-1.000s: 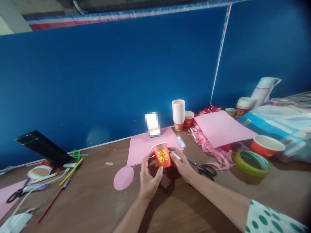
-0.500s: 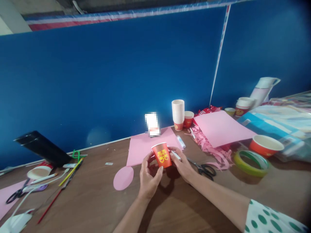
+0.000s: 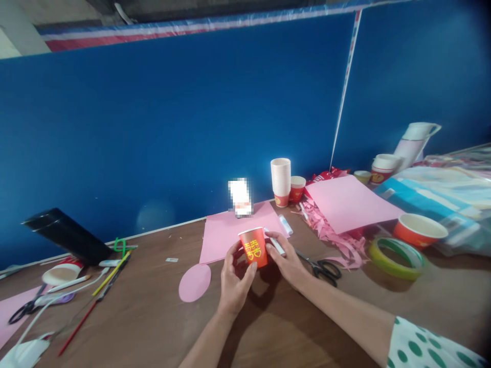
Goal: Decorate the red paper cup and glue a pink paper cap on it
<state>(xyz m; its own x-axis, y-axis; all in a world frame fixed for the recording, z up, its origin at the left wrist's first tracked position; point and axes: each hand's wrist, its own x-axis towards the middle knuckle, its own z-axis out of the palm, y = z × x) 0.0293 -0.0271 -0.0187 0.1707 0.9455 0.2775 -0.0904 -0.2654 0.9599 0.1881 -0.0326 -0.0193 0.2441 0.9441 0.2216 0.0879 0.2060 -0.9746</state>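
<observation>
My left hand [image 3: 235, 291] is wrapped around a red paper cup [image 3: 260, 236] with yellow double-happiness characters and a white rim. The cup is lifted above the table and leans slightly. At the cup's right side, my right hand [image 3: 287, 267] is closed on a slim white tube [image 3: 276, 246]. Its tip lies close to the cup's rim; whether those fingers also touch the cup I cannot tell. A pink paper oval [image 3: 195, 282] lies left of my left hand. Black-handled scissors [image 3: 326, 270] rest beside my right wrist.
Pink sheets [image 3: 218, 235], a stack of paper cups [image 3: 281, 176] and a glue stick [image 3: 285, 224] stand or lie behind. Rightward are green-yellow tape [image 3: 378, 260], a paper bowl [image 3: 416, 237] and pink scraps [image 3: 326, 230]. A black tumbler [image 3: 69, 235] leans at left.
The cup has turned in my fingers, so its yellow characters sit slanted and further left. The white tube in my right hand has shifted slightly.
</observation>
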